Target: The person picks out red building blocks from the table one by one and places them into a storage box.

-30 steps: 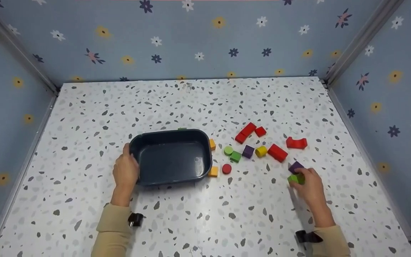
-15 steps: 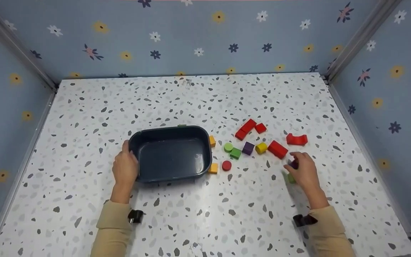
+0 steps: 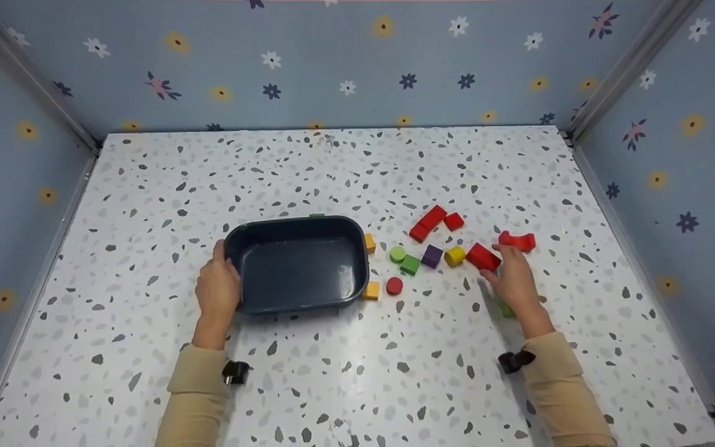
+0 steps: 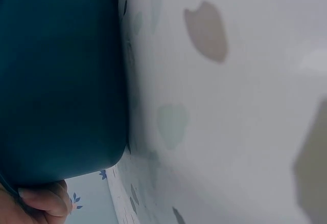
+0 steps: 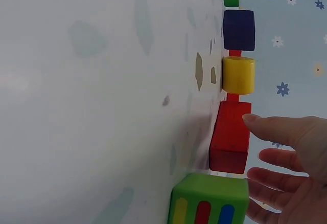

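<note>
My left hand (image 3: 218, 287) grips the left rim of a dark blue tray (image 3: 298, 223); in the left wrist view a fingertip (image 4: 45, 198) curls over the tray's wall (image 4: 61, 81). My right hand (image 3: 509, 276) lies open over the table with straight fingers (image 5: 278, 132), and the index tip touches a red block (image 3: 481, 256) (image 5: 230, 137). A green block (image 3: 505, 308) with coloured stripes (image 5: 209, 199) lies under the wrist, not held. A purple block seen earlier is hidden by the hand.
A yellow cylinder (image 3: 454, 255), purple cube (image 3: 431, 256), green pieces (image 3: 404, 261), red disc (image 3: 394, 285), orange blocks (image 3: 370, 290), a red arch (image 3: 517, 241) and more red blocks (image 3: 435, 221) are scattered right of the tray. Flowered walls enclose the speckled table (image 3: 332, 174).
My right hand has let go of the green block and moved up-left to the red block, covering the purple block. The left hand and tray have stayed put.
</note>
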`<state>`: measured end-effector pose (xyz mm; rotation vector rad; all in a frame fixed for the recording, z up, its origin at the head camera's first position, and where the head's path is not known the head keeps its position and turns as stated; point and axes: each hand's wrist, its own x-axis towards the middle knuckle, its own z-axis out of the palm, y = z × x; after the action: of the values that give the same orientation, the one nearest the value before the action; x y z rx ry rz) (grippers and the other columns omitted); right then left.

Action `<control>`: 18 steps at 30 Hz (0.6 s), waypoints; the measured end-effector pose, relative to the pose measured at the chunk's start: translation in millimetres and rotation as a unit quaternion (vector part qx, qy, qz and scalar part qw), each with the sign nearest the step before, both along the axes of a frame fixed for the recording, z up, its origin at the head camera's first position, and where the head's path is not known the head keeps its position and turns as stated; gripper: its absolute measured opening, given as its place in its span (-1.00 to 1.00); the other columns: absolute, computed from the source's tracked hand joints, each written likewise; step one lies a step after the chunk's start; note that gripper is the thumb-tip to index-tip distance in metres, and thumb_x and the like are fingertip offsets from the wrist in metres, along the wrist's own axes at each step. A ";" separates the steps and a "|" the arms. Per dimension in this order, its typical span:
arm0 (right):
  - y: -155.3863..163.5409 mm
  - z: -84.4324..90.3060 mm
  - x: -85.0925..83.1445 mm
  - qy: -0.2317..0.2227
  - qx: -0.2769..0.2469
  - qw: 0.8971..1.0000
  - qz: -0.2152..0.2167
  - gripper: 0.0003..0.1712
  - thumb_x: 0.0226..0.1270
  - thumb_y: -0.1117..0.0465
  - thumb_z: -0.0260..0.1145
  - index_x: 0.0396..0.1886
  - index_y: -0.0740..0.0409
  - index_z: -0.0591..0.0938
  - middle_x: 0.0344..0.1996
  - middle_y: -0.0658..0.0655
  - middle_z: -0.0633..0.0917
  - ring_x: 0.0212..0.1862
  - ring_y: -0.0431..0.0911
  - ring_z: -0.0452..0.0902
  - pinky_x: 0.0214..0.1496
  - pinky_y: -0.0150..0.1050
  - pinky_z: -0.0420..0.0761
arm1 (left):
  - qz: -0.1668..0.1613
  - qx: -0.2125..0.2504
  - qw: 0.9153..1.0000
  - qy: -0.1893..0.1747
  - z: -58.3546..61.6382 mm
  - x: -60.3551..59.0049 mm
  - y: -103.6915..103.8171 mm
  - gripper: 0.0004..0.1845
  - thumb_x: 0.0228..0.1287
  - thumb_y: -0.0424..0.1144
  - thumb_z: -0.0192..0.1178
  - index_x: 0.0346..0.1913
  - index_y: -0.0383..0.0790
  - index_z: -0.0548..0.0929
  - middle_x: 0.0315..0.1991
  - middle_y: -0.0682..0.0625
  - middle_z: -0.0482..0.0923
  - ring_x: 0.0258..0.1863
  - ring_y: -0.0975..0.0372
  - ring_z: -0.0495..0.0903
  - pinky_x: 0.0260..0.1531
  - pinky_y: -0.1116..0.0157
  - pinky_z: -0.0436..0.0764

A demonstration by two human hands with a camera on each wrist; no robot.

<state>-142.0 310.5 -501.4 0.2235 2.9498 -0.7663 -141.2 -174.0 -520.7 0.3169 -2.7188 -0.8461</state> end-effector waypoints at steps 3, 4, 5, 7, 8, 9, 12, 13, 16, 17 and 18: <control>-2.8 -1.2 -5.3 -0.011 0.001 1.000 0.002 -0.32 0.11 0.23 0.30 0.21 0.28 0.25 0.16 0.33 0.27 0.15 0.16 0.19 0.18 0.03 0.17 | 0.000 0.002 1.000 -0.005 0.3 -0.4 0.5 -0.59 0.27 -0.41 -0.10 0.19 -0.35 0.30 -0.28 -0.46 0.49 -0.37 -0.25 0.50 -0.51 -0.10 0.41; -3.9 -2.0 -6.9 -0.016 0.007 1.000 0.000 -0.32 0.11 0.22 0.30 0.21 0.29 0.25 0.17 0.31 0.27 0.16 0.15 0.19 0.19 0.01 0.17 | 0.000 0.002 1.000 -0.006 0.2 -0.4 0.4 -0.59 0.27 -0.42 -0.10 0.19 -0.36 0.30 -0.28 -0.46 0.49 -0.38 -0.24 0.51 -0.51 -0.09 0.41; -4.8 -2.9 -8.2 -0.019 0.005 1.000 -0.001 -0.32 0.12 0.23 0.30 0.21 0.29 0.25 0.17 0.31 0.27 0.17 0.14 0.18 0.19 0.01 0.16 | 0.000 0.001 1.000 -0.006 -0.1 -0.4 0.4 -0.59 0.26 -0.42 -0.10 0.19 -0.36 0.30 -0.29 -0.46 0.49 -0.38 -0.24 0.51 -0.52 -0.09 0.41; -6.6 -4.0 -10.3 -0.028 0.009 1.000 -0.004 -0.30 0.12 0.23 0.30 0.22 0.30 0.23 0.18 0.29 0.27 0.18 0.13 0.17 0.19 0.00 0.16 | 0.000 0.001 1.000 -0.005 0.3 -0.1 0.7 -0.59 0.26 -0.43 -0.10 0.19 -0.37 0.30 -0.30 -0.47 0.49 -0.39 -0.24 0.51 -0.52 -0.09 0.42; -6.8 -4.7 -11.3 -0.033 0.007 0.999 -0.006 -0.30 0.12 0.22 0.29 0.23 0.29 0.23 0.19 0.29 0.26 0.18 0.14 0.16 0.19 0.01 0.16 | 0.000 0.001 1.000 -0.004 0.3 -0.2 0.7 -0.59 0.26 -0.43 -0.10 0.19 -0.37 0.30 -0.30 -0.47 0.49 -0.39 -0.24 0.51 -0.52 -0.09 0.41; -7.1 -5.6 -12.0 -0.037 0.005 0.999 -0.008 -0.30 0.13 0.22 0.29 0.23 0.28 0.22 0.19 0.28 0.26 0.18 0.14 0.16 0.19 0.01 0.16 | 0.000 0.001 1.000 -0.003 0.4 -0.3 0.6 -0.59 0.26 -0.43 -0.10 0.19 -0.37 0.30 -0.29 -0.47 0.49 -0.39 -0.24 0.51 -0.52 -0.09 0.41; -6.9 -6.6 -13.6 -0.048 -0.007 0.999 -0.014 -0.30 0.14 0.21 0.28 0.25 0.23 0.21 0.20 0.27 0.25 0.18 0.14 0.15 0.19 0.03 0.16 | 0.001 0.001 1.000 0.000 0.0 -0.7 0.9 -0.59 0.26 -0.43 -0.10 0.18 -0.37 0.30 -0.30 -0.47 0.49 -0.38 -0.25 0.50 -0.52 -0.10 0.41; -6.7 -6.7 -13.8 -0.049 -0.015 0.999 -0.015 -0.30 0.14 0.22 0.28 0.25 0.21 0.21 0.20 0.28 0.25 0.18 0.15 0.15 0.18 0.05 0.15 | 0.002 0.000 1.000 -0.001 -0.2 -0.9 0.9 -0.59 0.26 -0.43 -0.10 0.18 -0.37 0.30 -0.31 -0.48 0.49 -0.38 -0.25 0.50 -0.52 -0.11 0.41; -6.3 -7.1 -15.2 -0.055 -0.020 0.998 -0.015 -0.33 0.16 0.22 0.26 0.25 0.20 0.22 0.19 0.28 0.28 0.16 0.14 0.17 0.17 0.05 0.17 | 0.004 -0.001 1.000 -0.003 -0.4 -1.3 0.7 -0.59 0.25 -0.43 -0.09 0.19 -0.36 0.31 -0.31 -0.47 0.49 -0.38 -0.25 0.50 -0.51 -0.10 0.41; -6.2 -7.3 -15.6 -0.056 -0.020 0.998 -0.013 -0.34 0.17 0.23 0.25 0.24 0.21 0.22 0.18 0.28 0.29 0.15 0.14 0.18 0.17 0.05 0.17 | 0.005 -0.001 1.000 -0.004 -0.4 -1.5 0.7 -0.58 0.25 -0.43 -0.09 0.19 -0.36 0.31 -0.31 -0.47 0.49 -0.38 -0.25 0.51 -0.51 -0.10 0.41; -6.1 -7.5 -16.1 -0.057 -0.021 0.998 -0.012 -0.35 0.17 0.23 0.25 0.23 0.22 0.23 0.16 0.28 0.30 0.14 0.14 0.19 0.17 0.05 0.18 | 0.005 -0.001 1.000 -0.007 -0.4 -1.7 0.6 -0.58 0.25 -0.42 -0.09 0.19 -0.36 0.30 -0.30 -0.47 0.49 -0.38 -0.24 0.51 -0.51 -0.10 0.41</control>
<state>-158.2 304.4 -508.9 0.2900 2.8260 -0.7883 -142.9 -173.4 -521.0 0.3358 -2.7287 -0.8419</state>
